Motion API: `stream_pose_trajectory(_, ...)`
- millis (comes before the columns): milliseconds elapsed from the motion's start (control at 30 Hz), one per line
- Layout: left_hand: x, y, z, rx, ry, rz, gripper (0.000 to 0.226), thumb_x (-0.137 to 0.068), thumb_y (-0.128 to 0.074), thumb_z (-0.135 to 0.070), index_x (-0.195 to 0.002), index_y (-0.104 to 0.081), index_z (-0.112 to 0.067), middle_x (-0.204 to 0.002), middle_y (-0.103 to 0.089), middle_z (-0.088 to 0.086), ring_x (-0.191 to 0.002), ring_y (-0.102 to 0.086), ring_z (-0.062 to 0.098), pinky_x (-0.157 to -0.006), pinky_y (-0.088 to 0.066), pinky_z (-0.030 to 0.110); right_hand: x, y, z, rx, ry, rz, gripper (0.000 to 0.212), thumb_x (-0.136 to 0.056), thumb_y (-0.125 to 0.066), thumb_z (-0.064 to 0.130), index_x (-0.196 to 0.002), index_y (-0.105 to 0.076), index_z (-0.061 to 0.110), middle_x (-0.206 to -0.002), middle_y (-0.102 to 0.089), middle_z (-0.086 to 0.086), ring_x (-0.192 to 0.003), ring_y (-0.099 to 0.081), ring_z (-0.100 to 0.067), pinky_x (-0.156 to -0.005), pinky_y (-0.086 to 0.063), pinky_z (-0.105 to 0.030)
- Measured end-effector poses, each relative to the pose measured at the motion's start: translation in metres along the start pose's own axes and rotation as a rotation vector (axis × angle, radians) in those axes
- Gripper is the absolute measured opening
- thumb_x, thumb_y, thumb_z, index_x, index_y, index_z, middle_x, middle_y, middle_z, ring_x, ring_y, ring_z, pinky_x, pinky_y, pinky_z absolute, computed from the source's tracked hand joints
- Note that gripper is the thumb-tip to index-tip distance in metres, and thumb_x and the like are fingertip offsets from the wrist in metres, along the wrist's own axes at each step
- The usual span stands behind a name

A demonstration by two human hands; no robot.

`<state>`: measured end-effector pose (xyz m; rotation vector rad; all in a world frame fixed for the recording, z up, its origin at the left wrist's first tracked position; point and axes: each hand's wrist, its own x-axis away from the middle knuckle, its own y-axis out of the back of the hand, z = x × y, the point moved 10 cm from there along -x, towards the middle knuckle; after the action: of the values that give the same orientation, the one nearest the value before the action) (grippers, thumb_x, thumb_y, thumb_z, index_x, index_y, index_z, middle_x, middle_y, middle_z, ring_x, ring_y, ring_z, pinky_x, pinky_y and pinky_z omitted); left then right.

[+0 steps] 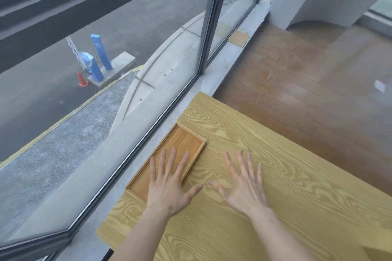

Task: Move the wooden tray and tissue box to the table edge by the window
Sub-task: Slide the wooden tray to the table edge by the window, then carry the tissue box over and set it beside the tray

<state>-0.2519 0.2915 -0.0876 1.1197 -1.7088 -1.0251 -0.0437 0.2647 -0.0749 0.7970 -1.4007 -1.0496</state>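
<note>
We see the wooden tray (169,158) lying flat on the tabletop (275,165), with its long side along the edge that faces the window (106,59). This is already the place the task asks for, so we judge the tray part as done or nearly done. The tray is empty.

Our left hand (169,184) is spread flat over the near half of the tray, fingers apart, nothing clamped in its grip. It looks more like a hand that presses or lets go than a hand that carries — we cannot tell surely if the palm touches the wood or floats just above it. A flat palm makes sense here: it can nudge the tray straight against the edge without lifting it.

Our right hand (244,184) is also wide apart and holds nothing; it is over the bare tabletop just beside the tray, a little blurred.

The tissue box does not show anywhere in this view — only a tan corner at the lower right border, too small to name. So we think the box is the step that remains, and both hands are free for it.
</note>
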Motion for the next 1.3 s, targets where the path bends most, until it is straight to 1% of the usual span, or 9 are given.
stream_pose_trajectory(67, -0.003, 0.002, -0.022, -0.014, -0.053, 0.009, 0.096, -0.078, -0.018, -0.092, -0.157, 0.007, -0.045, -0.168, 0.018, -0.002, -0.151, 0.03, 0.026, -0.122, 0.015, 0.057, 0.014, 0.004, -0.027, -0.007, -0.053, -0.019, 0.1, -0.076, -0.01, 0.095, -0.151, 0.029, 0.041, -0.163, 0.03, -0.01, -0.149, 0.031, -0.03, -0.122, 0.013, -0.058)
stream_pose_trajectory(233, -0.007, -0.006, -0.09, -0.029, -0.187, 0.013, 0.097, -0.078, -0.019, -0.093, -0.159, 0.0, -0.042, -0.169, 0.014, -0.001, -0.153, 0.026, 0.025, -0.123, 0.011, 0.057, 0.055, 0.008, -0.099, -0.056, -0.196, -0.057, 0.099, -0.078, -0.014, 0.093, -0.153, 0.023, 0.041, -0.163, 0.031, -0.007, -0.15, 0.029, -0.029, -0.122, 0.014, -0.057)
stream_pose_trajectory(433, 0.004, -0.026, -0.187, -0.038, -0.326, 0.05, 0.096, -0.077, -0.019, -0.093, -0.156, 0.012, -0.046, -0.168, 0.018, -0.003, -0.152, 0.027, 0.024, -0.122, 0.016, 0.053, 0.112, 0.01, -0.187, -0.108, -0.334, -0.122, 0.099, -0.078, -0.015, 0.092, -0.156, 0.017, 0.04, -0.165, 0.026, -0.007, -0.151, 0.026, -0.029, -0.123, 0.011, -0.055)
stream_pose_trajectory(733, 0.043, -0.071, -0.335, -0.037, -0.473, 0.106, 0.094, -0.078, -0.023, -0.091, -0.157, 0.003, -0.046, -0.17, 0.007, -0.003, -0.155, 0.016, 0.023, -0.123, 0.013, 0.051, 0.208, -0.008, -0.33, -0.251, -0.507, -0.229, 0.098, -0.079, -0.019, 0.09, -0.158, 0.01, 0.039, -0.168, 0.018, -0.005, -0.154, 0.019, -0.024, -0.126, 0.004, -0.048)
stream_pose_trajectory(833, 0.055, -0.089, -0.39, -0.055, -0.519, 0.128, 0.094, -0.079, -0.023, -0.09, -0.158, 0.002, -0.045, -0.171, 0.005, -0.003, -0.156, 0.014, 0.023, -0.124, 0.011, 0.05, 0.241, -0.014, -0.381, -0.315, -0.563, -0.305, 0.097, -0.081, -0.023, 0.088, -0.16, 0.0, 0.037, -0.17, 0.006, -0.006, -0.156, 0.01, -0.023, -0.127, -0.001, -0.045)
stream_pose_trajectory(1000, 0.069, -0.118, -0.468, -0.076, -0.572, 0.185, 0.093, -0.08, -0.021, -0.089, -0.157, 0.007, -0.045, -0.17, 0.006, -0.004, -0.156, 0.014, 0.02, -0.126, 0.009, 0.046, 0.29, -0.025, -0.461, -0.479, -0.699, -0.471, 0.089, -0.083, -0.04, 0.079, -0.157, -0.028, 0.031, -0.167, -0.022, -0.007, -0.153, -0.02, -0.026, -0.123, -0.025, -0.047)
stream_pose_trajectory(1067, 0.072, -0.127, -0.493, -0.043, -0.561, 0.204, 0.093, -0.081, -0.023, -0.089, -0.157, 0.005, -0.045, -0.171, 0.002, -0.003, -0.157, 0.009, 0.019, -0.127, 0.005, 0.046, 0.301, -0.036, -0.489, -0.57, -0.745, -0.483, 0.086, -0.084, -0.047, 0.076, -0.156, -0.03, 0.033, -0.167, -0.021, -0.005, -0.152, -0.022, -0.026, -0.121, -0.028, -0.047)
stream_pose_trajectory(1167, 0.075, -0.144, -0.523, 0.043, -0.491, 0.266, 0.091, -0.083, -0.033, -0.084, -0.158, 0.0, -0.044, -0.17, -0.004, -0.002, -0.157, -0.004, 0.022, -0.127, -0.005, 0.044, 0.31, -0.05, -0.528, -0.68, -0.801, -0.488, 0.084, -0.085, -0.05, 0.072, -0.156, -0.029, 0.033, -0.167, -0.022, -0.003, -0.153, -0.018, -0.022, -0.121, -0.028, -0.045)
stream_pose_trajectory(1300, 0.083, -0.17, -0.552, 0.189, -0.381, 0.367, 0.088, -0.084, -0.047, -0.076, -0.156, -0.006, -0.047, -0.166, -0.015, -0.003, -0.151, -0.024, 0.023, -0.117, -0.033, 0.046, 0.307, -0.06, -0.569, -0.879, -0.851, -0.518, 0.081, -0.087, -0.056, 0.066, -0.156, -0.029, 0.034, -0.165, -0.028, 0.0, -0.153, -0.02, -0.018, -0.117, -0.031, -0.044)
